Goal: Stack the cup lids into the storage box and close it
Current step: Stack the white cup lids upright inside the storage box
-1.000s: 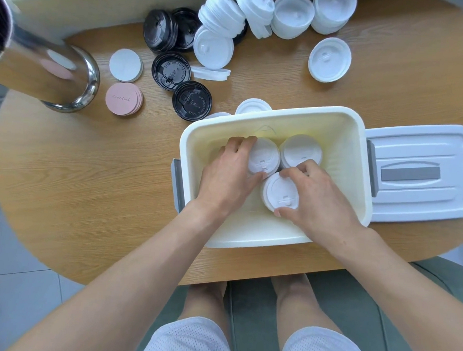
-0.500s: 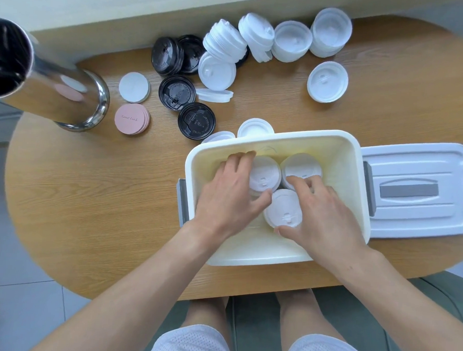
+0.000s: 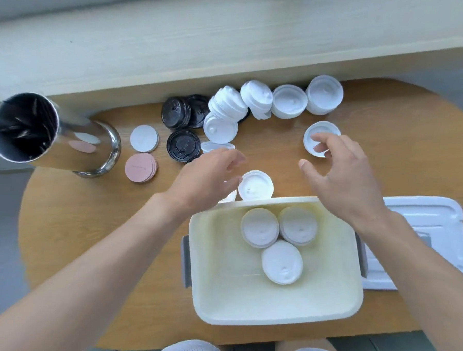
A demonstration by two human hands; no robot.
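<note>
The cream storage box [image 3: 277,312] stands open at the table's near edge with three stacks of white lids [image 3: 282,262] inside. Its white cover [image 3: 437,215] lies to the right of it. Both hands are out of the box and hold nothing. My left hand [image 3: 209,174] hovers with loose fingers beside a single white lid [image 3: 256,186] just behind the box. My right hand [image 3: 340,170] reaches with spread fingers over another single white lid [image 3: 317,134]. More white lid stacks [image 3: 289,100] and black lids [image 3: 182,144] lie at the back of the table.
A tall steel canister [image 3: 50,133] stands at the left on the round wooden table [image 3: 88,221]. White round coasters [image 3: 144,138] and pink ones [image 3: 141,168] lie beside it. A pale ledge runs behind the table. My knees show below the table's near edge.
Both hands have let go of the lid stacks in the box and risen out of it, moving toward the back of the table. The view has tilted up.
</note>
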